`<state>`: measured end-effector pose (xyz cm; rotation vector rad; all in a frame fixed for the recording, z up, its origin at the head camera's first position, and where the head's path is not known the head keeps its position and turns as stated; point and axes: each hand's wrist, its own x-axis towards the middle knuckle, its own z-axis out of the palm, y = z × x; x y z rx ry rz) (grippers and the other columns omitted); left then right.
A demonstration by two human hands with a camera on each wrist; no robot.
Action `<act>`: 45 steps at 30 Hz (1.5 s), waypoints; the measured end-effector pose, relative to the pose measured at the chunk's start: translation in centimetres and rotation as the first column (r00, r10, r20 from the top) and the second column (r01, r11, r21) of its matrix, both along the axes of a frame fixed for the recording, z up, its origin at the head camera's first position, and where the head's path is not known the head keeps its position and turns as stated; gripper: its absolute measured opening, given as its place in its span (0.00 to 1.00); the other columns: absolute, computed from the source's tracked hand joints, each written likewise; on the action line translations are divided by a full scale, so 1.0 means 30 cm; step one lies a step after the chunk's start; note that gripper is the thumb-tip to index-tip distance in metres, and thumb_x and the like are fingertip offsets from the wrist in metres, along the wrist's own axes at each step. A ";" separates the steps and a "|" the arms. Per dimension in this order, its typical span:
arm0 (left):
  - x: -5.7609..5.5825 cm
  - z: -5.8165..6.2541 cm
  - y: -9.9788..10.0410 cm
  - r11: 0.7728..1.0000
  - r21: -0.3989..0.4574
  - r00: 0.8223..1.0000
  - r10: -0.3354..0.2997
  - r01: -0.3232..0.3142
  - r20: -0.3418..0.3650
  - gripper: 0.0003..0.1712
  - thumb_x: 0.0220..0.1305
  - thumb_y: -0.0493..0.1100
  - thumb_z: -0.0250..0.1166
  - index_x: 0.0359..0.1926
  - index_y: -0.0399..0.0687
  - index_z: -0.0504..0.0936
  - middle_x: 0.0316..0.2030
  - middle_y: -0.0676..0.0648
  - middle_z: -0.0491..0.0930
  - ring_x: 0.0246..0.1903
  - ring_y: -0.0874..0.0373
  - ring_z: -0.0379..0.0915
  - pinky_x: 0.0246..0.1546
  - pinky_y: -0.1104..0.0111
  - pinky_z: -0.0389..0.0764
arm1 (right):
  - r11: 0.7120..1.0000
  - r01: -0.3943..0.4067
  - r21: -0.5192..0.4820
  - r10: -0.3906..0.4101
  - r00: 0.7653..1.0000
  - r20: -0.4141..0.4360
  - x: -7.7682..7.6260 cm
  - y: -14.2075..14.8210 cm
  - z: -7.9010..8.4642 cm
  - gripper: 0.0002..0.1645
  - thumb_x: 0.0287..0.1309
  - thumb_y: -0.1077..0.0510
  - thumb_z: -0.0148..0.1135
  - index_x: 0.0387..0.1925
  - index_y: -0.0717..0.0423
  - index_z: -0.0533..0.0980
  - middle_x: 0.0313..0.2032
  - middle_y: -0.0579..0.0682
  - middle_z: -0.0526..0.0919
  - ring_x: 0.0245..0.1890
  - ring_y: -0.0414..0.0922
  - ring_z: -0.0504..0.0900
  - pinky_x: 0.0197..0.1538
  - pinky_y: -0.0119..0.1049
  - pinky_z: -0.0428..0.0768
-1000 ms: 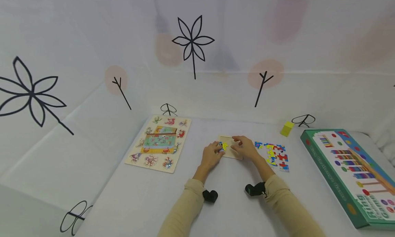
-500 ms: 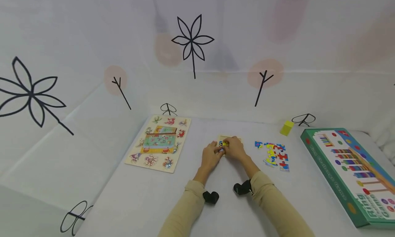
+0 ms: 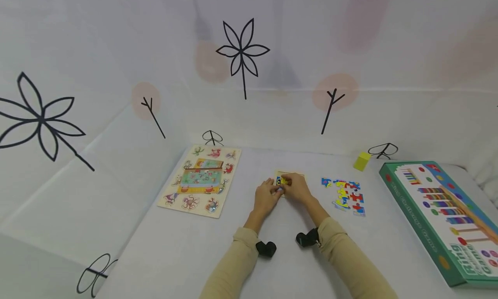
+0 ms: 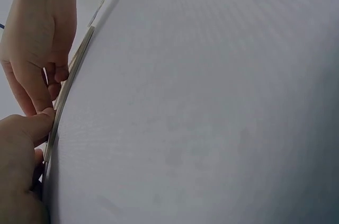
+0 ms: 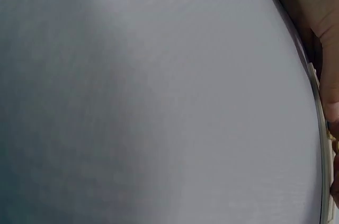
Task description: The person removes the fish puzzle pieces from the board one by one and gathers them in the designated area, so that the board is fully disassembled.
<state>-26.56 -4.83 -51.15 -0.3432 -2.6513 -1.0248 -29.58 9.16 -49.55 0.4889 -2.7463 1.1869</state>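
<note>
A small wooden puzzle board (image 3: 279, 173) lies flat on the white table, largely covered by both hands. Blue and yellow jigsaw pieces (image 3: 278, 181) are in its left part. My left hand (image 3: 266, 196) holds the board at its left side, thumb toward the near edge. Over the board, my right hand (image 3: 296, 189) pinches a yellow jigsaw piece (image 3: 283, 181) beside the others, its fingertips close to the left thumb. The left wrist view catches both hands meeting above the board's edge (image 4: 66, 89). In the right wrist view, a thumb (image 5: 331, 94) presses down near the pieces.
Several colourful jigsaw pieces (image 3: 349, 197) are spread right of the board. A wooden picture puzzle (image 3: 200, 182) lies at the left. Behind the pieces stands a yellow block (image 3: 362, 161). A green game box (image 3: 439, 221) fills the right side. A patterned cloth (image 3: 272, 117) hangs at the back.
My right hand has moved left across the board to the fitted pieces and now works there, close to the left hand. The left hand has stayed in place at the board.
</note>
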 end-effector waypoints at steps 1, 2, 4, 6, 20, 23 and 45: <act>0.000 -0.002 0.000 1.000 -0.001 1.000 0.000 0.000 0.002 0.16 0.57 0.47 0.67 0.42 0.40 0.85 0.52 0.36 0.77 0.57 0.44 0.71 0.58 0.50 0.69 | 1.000 -0.007 -0.003 0.007 1.000 -0.011 0.002 0.002 0.000 0.20 0.51 0.70 0.62 0.49 0.74 0.75 0.42 0.68 0.80 0.41 0.58 0.80 0.45 0.49 0.79; 0.000 -0.002 0.001 1.000 -0.001 1.000 0.000 0.000 0.003 0.16 0.57 0.46 0.67 0.42 0.40 0.85 0.53 0.37 0.77 0.57 0.44 0.71 0.58 0.50 0.69 | 1.000 -0.012 -0.010 0.012 1.000 -0.023 0.003 0.004 0.000 0.21 0.51 0.71 0.61 0.49 0.74 0.75 0.42 0.68 0.79 0.41 0.58 0.80 0.45 0.49 0.80; -0.001 -0.004 0.003 1.000 0.001 1.000 -0.003 0.003 -0.006 0.16 0.56 0.45 0.68 0.42 0.39 0.85 0.52 0.36 0.78 0.57 0.44 0.72 0.58 0.50 0.69 | 1.000 -0.012 -0.016 0.011 0.998 -0.055 0.005 0.008 0.001 0.22 0.49 0.72 0.60 0.49 0.74 0.75 0.40 0.68 0.79 0.38 0.57 0.80 0.42 0.48 0.80; -0.002 -0.005 0.005 1.000 0.000 1.000 -0.004 0.004 -0.012 0.15 0.55 0.44 0.68 0.41 0.39 0.85 0.52 0.36 0.78 0.56 0.45 0.72 0.58 0.51 0.69 | 0.999 -0.005 -0.040 0.002 0.997 -0.076 0.007 0.016 0.004 0.23 0.48 0.72 0.61 0.49 0.74 0.75 0.39 0.68 0.79 0.35 0.56 0.79 0.39 0.46 0.81; -0.007 -0.011 0.005 0.999 0.051 1.000 0.004 -0.003 -0.015 0.15 0.53 0.43 0.69 0.39 0.37 0.85 0.51 0.36 0.78 0.57 0.45 0.72 0.59 0.51 0.68 | 0.998 0.019 0.060 -0.024 0.997 0.069 0.048 0.284 0.068 0.23 0.56 0.62 0.63 0.53 0.68 0.75 0.49 0.68 0.75 0.50 0.63 0.70 0.51 0.58 0.71; -0.008 -0.013 0.002 0.998 0.055 1.000 0.003 -0.002 -0.007 0.15 0.54 0.42 0.69 0.39 0.36 0.85 0.51 0.36 0.78 0.57 0.45 0.71 0.60 0.51 0.68 | 0.992 0.032 0.123 -0.043 0.995 0.086 0.075 0.353 0.077 0.23 0.56 0.61 0.64 0.53 0.66 0.75 0.51 0.70 0.71 0.53 0.67 0.65 0.53 0.63 0.67; 0.000 -0.012 0.002 0.997 0.082 1.000 0.002 -0.002 -0.007 0.14 0.54 0.42 0.69 0.39 0.36 0.85 0.51 0.35 0.78 0.57 0.43 0.71 0.60 0.50 0.68 | 0.947 0.087 0.311 -0.146 0.974 0.172 0.144 0.449 0.045 0.24 0.54 0.52 0.65 0.52 0.60 0.77 0.55 0.77 0.62 0.53 0.75 0.55 0.45 0.67 0.59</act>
